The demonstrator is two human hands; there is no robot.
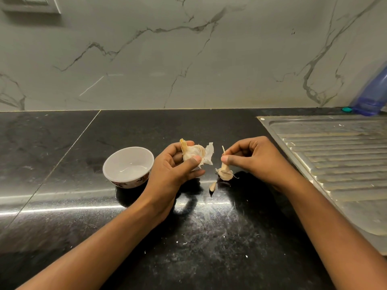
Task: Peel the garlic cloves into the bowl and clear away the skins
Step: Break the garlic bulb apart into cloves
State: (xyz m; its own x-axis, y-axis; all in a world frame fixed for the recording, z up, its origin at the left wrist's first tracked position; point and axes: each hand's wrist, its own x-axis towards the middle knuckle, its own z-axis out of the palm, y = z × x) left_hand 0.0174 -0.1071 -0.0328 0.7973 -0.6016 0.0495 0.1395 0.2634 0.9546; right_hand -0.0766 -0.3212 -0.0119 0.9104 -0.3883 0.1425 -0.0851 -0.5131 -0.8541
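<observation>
My left hand [173, 164] grips a garlic bulb [191, 152] above the black counter, with loose papery skin [209, 152] sticking out to its right. My right hand [251, 158] pinches the thin stem of a garlic piece [225, 172] that hangs below my fingers, a short way right of the bulb. One small clove [212, 186] lies on the counter beneath the two hands. A white bowl [128, 166] with a patterned outside stands just left of my left hand; I see nothing in it.
A steel sink drainboard [335, 155] fills the right side of the black counter [62, 185]. A blue plastic bottle [372, 95] and a small teal cap [346, 109] sit by the marble wall at the back right. Tiny skin flakes [184, 242] dot the counter near me.
</observation>
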